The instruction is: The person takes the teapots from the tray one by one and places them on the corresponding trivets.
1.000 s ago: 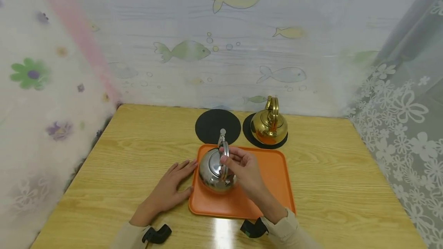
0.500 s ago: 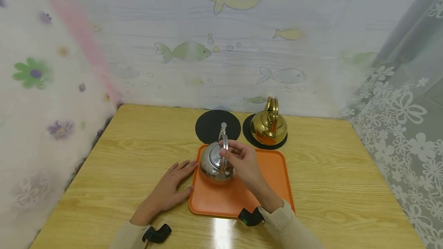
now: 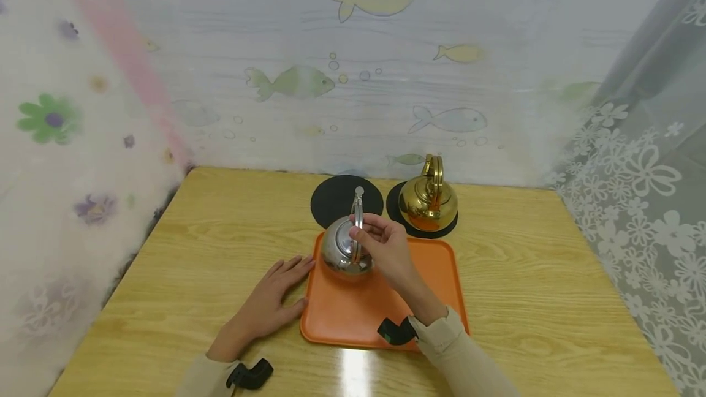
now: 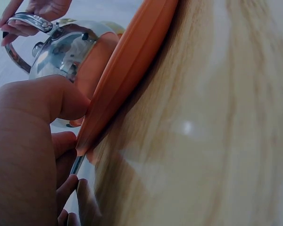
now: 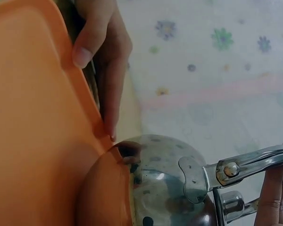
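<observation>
My right hand (image 3: 390,256) holds the upright handle of a silver kettle (image 3: 336,250) between thumb and fingers. The kettle stays upright over the back left part of an orange tray (image 3: 342,317), its spout toward the far side. In the right wrist view, the kettle's shiny body (image 5: 155,174) mirrors the orange of the tray. Flat at the tray's left side lies my left hand (image 3: 276,299), its fingertips and thumb touching the rim. The left wrist view shows this thumb (image 4: 68,99) against the tray's outer wall (image 4: 122,70).
Just behind the tray lies a round black mat (image 3: 336,198), partly overlapped by the silver kettle's spout. To its right, a gold kettle (image 3: 425,207) stands on a second black mat (image 3: 394,207). Everything is on a wooden table (image 3: 220,225) against a fish-patterned curtain (image 3: 303,35).
My right hand has moved the silver kettle away from me, toward the tray's back edge, and its spout now reaches farther over the black mat. The left hand has stayed at the rim.
</observation>
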A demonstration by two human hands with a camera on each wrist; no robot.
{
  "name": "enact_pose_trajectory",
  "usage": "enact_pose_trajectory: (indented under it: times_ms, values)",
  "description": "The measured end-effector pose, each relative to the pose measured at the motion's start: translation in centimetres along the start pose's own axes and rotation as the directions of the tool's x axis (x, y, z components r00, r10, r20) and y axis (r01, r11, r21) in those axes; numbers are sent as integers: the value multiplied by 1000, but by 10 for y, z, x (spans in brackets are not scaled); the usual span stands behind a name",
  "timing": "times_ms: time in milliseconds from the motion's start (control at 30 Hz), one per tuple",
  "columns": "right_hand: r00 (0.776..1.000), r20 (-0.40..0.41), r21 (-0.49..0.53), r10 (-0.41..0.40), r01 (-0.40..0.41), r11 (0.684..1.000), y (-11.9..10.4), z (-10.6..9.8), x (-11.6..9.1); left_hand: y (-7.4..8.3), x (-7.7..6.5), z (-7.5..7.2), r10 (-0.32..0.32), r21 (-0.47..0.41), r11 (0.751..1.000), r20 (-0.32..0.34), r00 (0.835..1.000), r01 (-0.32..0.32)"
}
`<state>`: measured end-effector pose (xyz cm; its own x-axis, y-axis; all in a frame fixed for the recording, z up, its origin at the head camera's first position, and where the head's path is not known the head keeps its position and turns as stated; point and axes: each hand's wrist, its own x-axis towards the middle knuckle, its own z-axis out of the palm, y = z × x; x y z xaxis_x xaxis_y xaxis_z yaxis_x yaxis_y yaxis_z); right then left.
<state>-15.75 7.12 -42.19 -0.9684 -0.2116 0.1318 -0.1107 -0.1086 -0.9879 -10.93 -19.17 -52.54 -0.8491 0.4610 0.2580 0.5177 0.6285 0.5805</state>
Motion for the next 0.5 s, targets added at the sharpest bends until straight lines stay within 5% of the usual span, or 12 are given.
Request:
enact_pose_trajectory:
  times_ms: [500]
  values:
    - [1000, 4, 3, -28, 28, 1000, 1, -3, 15, -1, 0, 1, 3, 3, 1000, -11, 1000, -3]
